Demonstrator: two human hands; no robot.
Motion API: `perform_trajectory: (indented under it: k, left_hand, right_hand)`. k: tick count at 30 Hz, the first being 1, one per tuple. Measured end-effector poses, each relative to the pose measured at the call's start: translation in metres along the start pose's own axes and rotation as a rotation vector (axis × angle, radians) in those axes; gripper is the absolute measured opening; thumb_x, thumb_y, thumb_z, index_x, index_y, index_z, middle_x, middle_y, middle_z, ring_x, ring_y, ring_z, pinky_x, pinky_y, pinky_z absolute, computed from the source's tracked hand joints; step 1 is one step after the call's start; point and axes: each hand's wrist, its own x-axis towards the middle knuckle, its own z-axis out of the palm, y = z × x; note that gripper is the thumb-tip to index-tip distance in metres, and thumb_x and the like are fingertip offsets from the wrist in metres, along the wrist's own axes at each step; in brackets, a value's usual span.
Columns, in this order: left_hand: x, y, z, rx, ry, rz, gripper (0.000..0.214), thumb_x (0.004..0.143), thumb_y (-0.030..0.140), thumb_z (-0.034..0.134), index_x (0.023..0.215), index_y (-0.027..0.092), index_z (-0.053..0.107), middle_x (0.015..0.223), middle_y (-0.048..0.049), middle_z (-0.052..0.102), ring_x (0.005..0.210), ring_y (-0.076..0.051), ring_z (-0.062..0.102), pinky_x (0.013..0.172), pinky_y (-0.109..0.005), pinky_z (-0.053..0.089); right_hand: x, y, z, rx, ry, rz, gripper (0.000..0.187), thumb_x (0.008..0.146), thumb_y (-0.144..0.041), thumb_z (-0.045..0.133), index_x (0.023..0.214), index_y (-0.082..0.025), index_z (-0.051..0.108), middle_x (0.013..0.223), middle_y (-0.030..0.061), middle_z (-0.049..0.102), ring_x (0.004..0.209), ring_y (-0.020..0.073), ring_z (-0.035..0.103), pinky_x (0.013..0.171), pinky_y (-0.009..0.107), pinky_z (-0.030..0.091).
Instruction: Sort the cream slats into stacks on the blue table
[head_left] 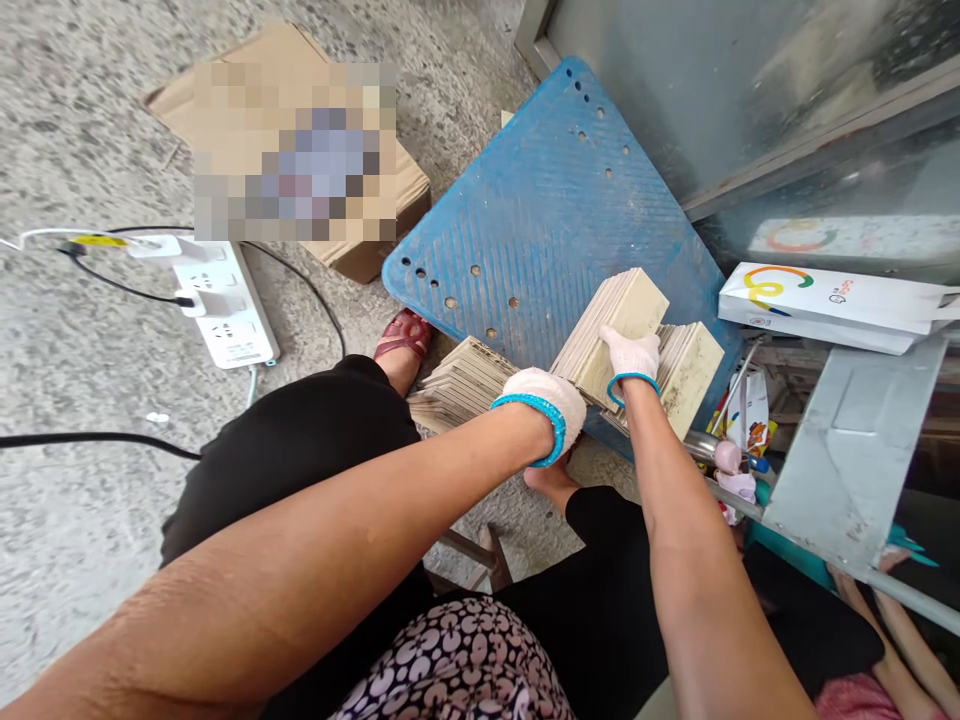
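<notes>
My right hand (632,358), in a white glove with a teal cuff, grips the near end of a stack of thin cream-coloured slabs (604,315). Its thumb lies on the end face. A second stack of cream slabs (690,375) sits just to the right, partly behind my right wrist. My left hand (544,405), gloved the same way, is bent over between that first stack and a third slab stack (465,380) on the left; its fingers are hidden behind its back. The slabs rest at the near edge of a blue ridged plastic board (547,220) with holes.
A cardboard box (412,215), partly pixelated, lies at upper left. Left of my leg is a white power strip (232,320) with cables. A white paper bag (817,300) and a grey metal panel (855,430) stand right. Forearms (889,620) show at lower right, perhaps reflected.
</notes>
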Motion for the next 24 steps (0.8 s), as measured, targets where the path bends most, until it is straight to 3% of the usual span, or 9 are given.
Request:
perform_trajectory:
  k: [8,13,19,24]
  left_hand:
    - [0.0,0.001,0.002,-0.001,0.008,0.005,0.034,0.083,0.025,0.058,0.111,0.012,0.073,0.096,-0.0198,0.074,0.099,-0.032,0.068,0.089,-0.041,0.051]
    - [0.0,0.002,0.002,0.008,0.013,0.01,0.034,0.085,0.023,0.055,0.111,0.011,0.073,0.101,-0.0206,0.073,0.099,-0.033,0.068,0.089,-0.044,0.051]
    - [0.001,0.0,0.003,-0.081,0.012,-0.033,0.035,0.079,0.031,0.064,0.11,0.018,0.074,0.1,-0.0176,0.074,0.102,-0.031,0.067,0.09,-0.04,0.049]
    - [0.005,-0.006,0.006,-0.07,0.007,-0.047,0.036,0.075,0.038,0.067,0.101,0.015,0.077,0.1,-0.02,0.073,0.095,-0.034,0.066,0.084,-0.041,0.05]
  right_hand:
    - [0.001,-0.005,0.001,-0.088,-0.067,0.091,0.078,0.056,-0.047,0.079,0.121,-0.016,0.049,0.111,0.017,0.063,0.112,0.0333,0.059,0.092,0.047,0.05]
    - [0.001,-0.006,0.003,-0.13,-0.011,0.135,0.086,0.054,-0.05,0.08,0.124,-0.012,0.048,0.116,0.021,0.06,0.114,0.0341,0.057,0.094,0.046,0.048]
    - [-0.001,-0.005,0.007,-0.104,-0.013,0.058,0.078,0.061,-0.049,0.077,0.122,-0.01,0.05,0.113,0.0201,0.061,0.113,0.0306,0.058,0.095,0.043,0.047]
    - [-0.006,-0.011,-0.002,-0.078,-0.013,0.035,0.068,0.064,-0.051,0.075,0.118,-0.015,0.053,0.11,0.0169,0.062,0.113,0.0315,0.058,0.097,0.044,0.047]
